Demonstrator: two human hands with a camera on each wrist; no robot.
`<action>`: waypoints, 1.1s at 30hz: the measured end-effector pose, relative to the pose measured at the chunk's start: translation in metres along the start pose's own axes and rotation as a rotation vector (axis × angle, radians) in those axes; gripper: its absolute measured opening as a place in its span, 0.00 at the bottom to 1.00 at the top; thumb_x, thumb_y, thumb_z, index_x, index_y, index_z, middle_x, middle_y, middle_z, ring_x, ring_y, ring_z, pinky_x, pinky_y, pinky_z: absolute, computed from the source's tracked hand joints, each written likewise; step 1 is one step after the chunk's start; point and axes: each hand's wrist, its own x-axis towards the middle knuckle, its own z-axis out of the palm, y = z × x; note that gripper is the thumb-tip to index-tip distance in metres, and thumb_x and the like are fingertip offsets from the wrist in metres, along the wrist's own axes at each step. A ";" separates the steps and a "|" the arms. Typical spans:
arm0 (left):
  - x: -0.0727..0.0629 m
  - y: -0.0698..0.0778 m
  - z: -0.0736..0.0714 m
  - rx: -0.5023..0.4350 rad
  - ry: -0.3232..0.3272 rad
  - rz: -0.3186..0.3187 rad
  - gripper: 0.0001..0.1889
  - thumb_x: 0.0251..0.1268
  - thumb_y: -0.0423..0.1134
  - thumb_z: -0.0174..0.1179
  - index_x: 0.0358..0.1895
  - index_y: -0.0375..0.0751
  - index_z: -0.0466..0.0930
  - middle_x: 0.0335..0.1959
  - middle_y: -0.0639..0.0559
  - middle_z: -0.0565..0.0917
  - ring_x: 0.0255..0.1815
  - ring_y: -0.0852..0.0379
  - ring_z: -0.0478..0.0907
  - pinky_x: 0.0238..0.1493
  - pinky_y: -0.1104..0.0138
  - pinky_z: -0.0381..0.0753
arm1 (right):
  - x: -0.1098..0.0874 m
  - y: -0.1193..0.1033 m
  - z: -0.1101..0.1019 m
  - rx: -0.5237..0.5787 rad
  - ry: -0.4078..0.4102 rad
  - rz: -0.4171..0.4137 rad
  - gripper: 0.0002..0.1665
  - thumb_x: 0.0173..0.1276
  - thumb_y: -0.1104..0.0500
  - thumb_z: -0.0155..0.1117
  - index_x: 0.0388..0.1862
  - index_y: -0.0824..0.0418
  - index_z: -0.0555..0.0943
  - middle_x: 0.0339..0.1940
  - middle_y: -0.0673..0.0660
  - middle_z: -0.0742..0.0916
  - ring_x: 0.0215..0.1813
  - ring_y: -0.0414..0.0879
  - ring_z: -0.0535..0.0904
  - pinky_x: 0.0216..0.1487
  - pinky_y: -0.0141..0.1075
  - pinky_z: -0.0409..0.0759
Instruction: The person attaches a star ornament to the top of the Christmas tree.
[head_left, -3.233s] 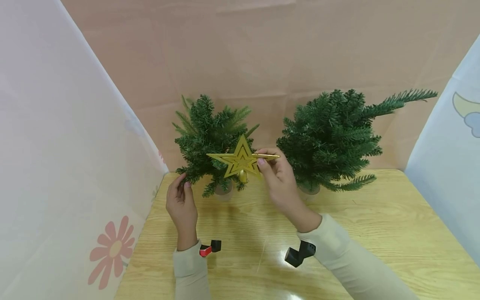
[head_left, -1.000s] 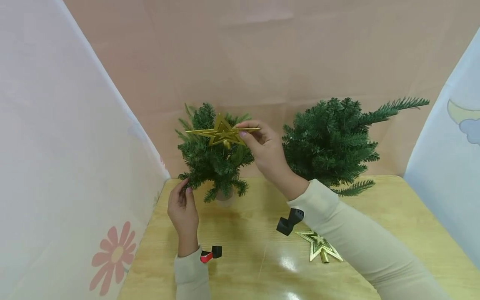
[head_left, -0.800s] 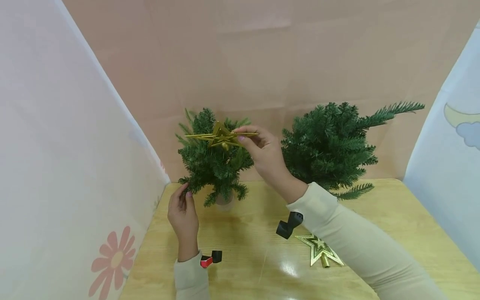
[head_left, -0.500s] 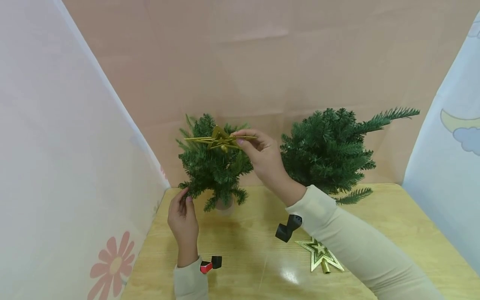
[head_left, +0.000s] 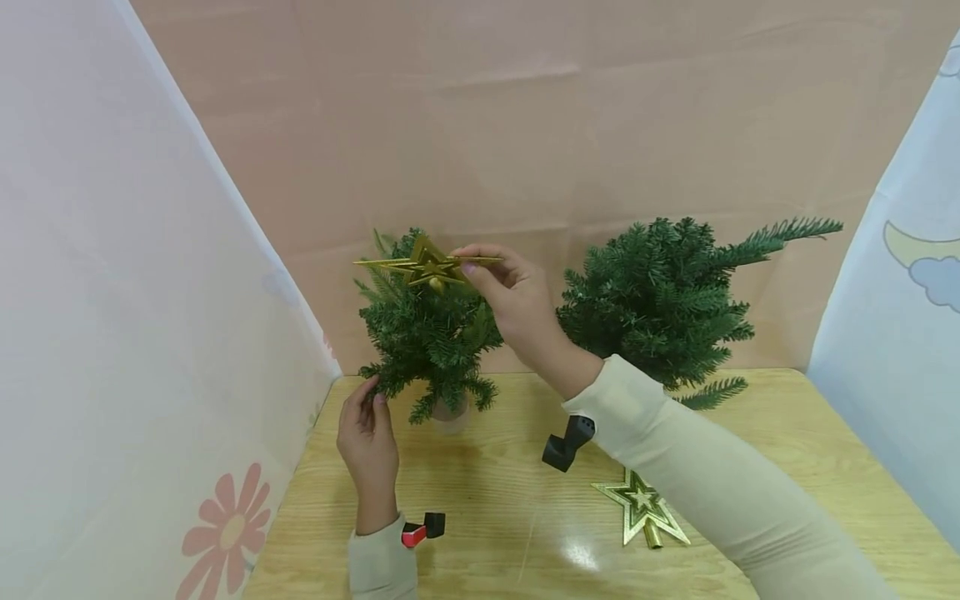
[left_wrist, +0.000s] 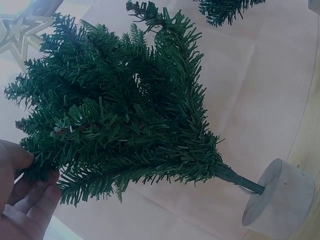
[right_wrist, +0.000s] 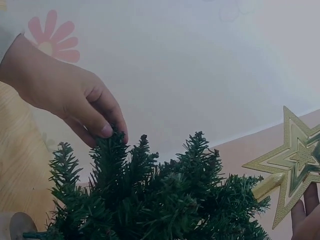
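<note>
A small green artificial Christmas tree (head_left: 431,337) stands at the left on a round pale base (left_wrist: 282,202). My left hand (head_left: 367,442) pinches the tip of one of its lower left branches; the right wrist view shows that thumb and fingers (right_wrist: 65,92) around the twig. My right hand (head_left: 517,304) pinches one point of a gold star tree topper (head_left: 427,265) at the top of this tree. In the right wrist view the star's hollow stem (right_wrist: 267,186) is right at the top twigs; whether it is seated on one I cannot tell.
A second, fuller green tree (head_left: 656,300) stands on the right, one long branch jutting right. Another gold star topper (head_left: 641,502) lies on the wooden table (head_left: 480,500) near my right forearm. Cloth walls surround the table at the back and both sides.
My right hand has carried the star left and up from in front of the left tree to its top. The second star has come into sight. My left hand keeps its pinch.
</note>
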 end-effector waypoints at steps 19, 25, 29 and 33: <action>0.002 0.002 -0.001 0.028 -0.004 -0.007 0.13 0.72 0.26 0.52 0.56 0.26 0.78 0.51 0.37 0.78 0.55 0.50 0.78 0.58 0.68 0.77 | 0.023 -0.003 0.008 0.075 0.055 0.038 0.12 0.73 0.63 0.60 0.53 0.61 0.81 0.57 0.56 0.81 0.57 0.53 0.77 0.63 0.46 0.74; 0.002 0.003 0.000 0.035 0.000 0.005 0.13 0.71 0.23 0.52 0.55 0.25 0.78 0.50 0.36 0.78 0.54 0.51 0.78 0.57 0.57 0.78 | 0.029 0.000 0.010 0.068 0.054 0.035 0.12 0.73 0.63 0.60 0.52 0.60 0.82 0.55 0.55 0.81 0.58 0.56 0.75 0.62 0.48 0.74; 0.002 0.003 0.000 0.034 0.003 0.015 0.14 0.70 0.21 0.52 0.55 0.25 0.78 0.49 0.35 0.78 0.53 0.51 0.78 0.57 0.65 0.78 | 0.033 0.000 0.013 0.068 0.062 0.043 0.12 0.73 0.63 0.60 0.53 0.61 0.82 0.54 0.55 0.81 0.56 0.53 0.77 0.62 0.45 0.75; 0.001 0.002 0.001 0.026 0.000 0.013 0.14 0.70 0.21 0.52 0.55 0.26 0.78 0.49 0.35 0.78 0.52 0.51 0.78 0.56 0.72 0.77 | 0.037 0.000 0.016 0.105 0.059 0.041 0.13 0.73 0.64 0.59 0.54 0.63 0.81 0.57 0.57 0.80 0.57 0.50 0.77 0.62 0.43 0.75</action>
